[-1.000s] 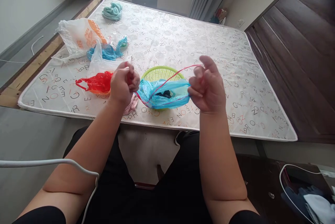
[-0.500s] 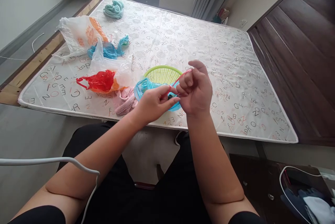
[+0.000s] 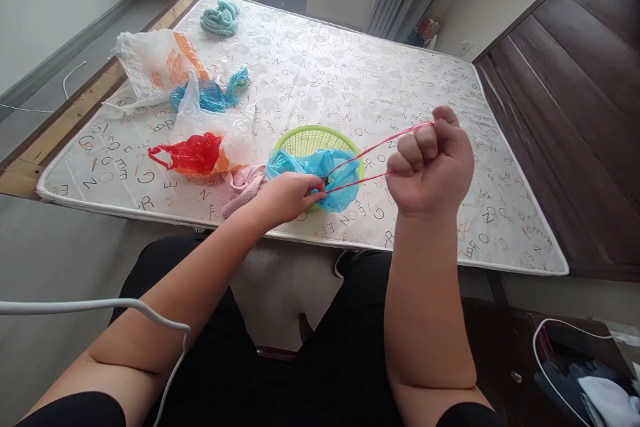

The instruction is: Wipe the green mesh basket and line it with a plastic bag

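Observation:
A thin pink cord point(image 3: 383, 142) is stretched in two strands between my hands. My right hand point(image 3: 430, 160) is closed in a fist around its looped end, raised above the mattress. My left hand point(image 3: 295, 195) pinches the other end, where a small dark piece shows at the fingertips. Just behind and below the cord lies a blue plastic bag point(image 3: 343, 170), resting in a light green basket point(image 3: 314, 136). Left of the basket, partly behind my left hand, is a pink knitted cloth point(image 3: 243, 190).
On the patterned mattress point(image 3: 480, 167) lie a red plastic bag point(image 3: 200, 150), a white and orange bag point(image 3: 155, 64), another blue bag point(image 3: 210, 95) and a green cloth point(image 3: 220, 18). A white cable point(image 3: 100, 305) crosses my left arm. A dark headboard point(image 3: 565, 114) stands at right.
My right hand has moved right and closed into a fist, drawing the pink cord out long and taut. My left hand has shifted slightly left, and more of the blue bag shows.

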### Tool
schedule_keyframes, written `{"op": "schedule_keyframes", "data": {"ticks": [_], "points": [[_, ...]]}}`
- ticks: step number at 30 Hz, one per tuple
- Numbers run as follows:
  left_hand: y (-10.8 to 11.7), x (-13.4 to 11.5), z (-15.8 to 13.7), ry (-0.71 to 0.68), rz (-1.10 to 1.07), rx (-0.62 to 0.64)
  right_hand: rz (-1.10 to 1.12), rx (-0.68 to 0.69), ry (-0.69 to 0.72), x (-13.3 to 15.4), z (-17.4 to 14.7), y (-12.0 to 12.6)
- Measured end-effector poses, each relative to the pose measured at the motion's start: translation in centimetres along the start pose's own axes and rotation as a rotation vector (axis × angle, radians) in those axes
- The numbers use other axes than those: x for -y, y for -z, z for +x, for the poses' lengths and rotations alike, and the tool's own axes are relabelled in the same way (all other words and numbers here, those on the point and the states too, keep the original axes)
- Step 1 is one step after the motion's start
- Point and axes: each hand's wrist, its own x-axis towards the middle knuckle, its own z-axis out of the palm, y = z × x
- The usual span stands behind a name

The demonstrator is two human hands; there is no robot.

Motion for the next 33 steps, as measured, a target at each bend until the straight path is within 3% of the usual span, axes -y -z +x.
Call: {"op": "schedule_keyframes", "data": {"ticks": [4, 8, 13, 17, 23, 28, 33], "points": [[1.2, 0.3, -0.2, -0.015, -0.238, -0.206, -0.208, 0.037, -0.017, 0.0, -0.3, 0.0], [2.1, 0.0, -0.2, -0.019, -0.642, -0.399, -0.39, 0.148, -0.047, -1.3, -1.6, -1.5], [2.2, -0.7, -0.5, 0.04, -0.943, -0.227, -0.626, 0.457, -0.128, -3.4, -3.1, -3.5], [2.2, -0.9, -0.9, 0.062, -0.957, -0.112, -0.676, 0.548, -0.132, -4.3, -3.3, -4.1], [2.4, -0.4, -0.9, 0.01, -0.95, -0.062, -0.646, 0.424, -0.052, -4.5, -3.6, -4.7], [2.3, -0.8, -0.8, 0.045, -0.98, -0.012, -0.665, 0.409, 0.009, -4.3, -4.2, -5.5], [2.6, -1.5, -0.9, 0.04, -1.037, -0.148, -0.507, 0.21, 0.078, -4.4, -3.2, -4.9]]}}
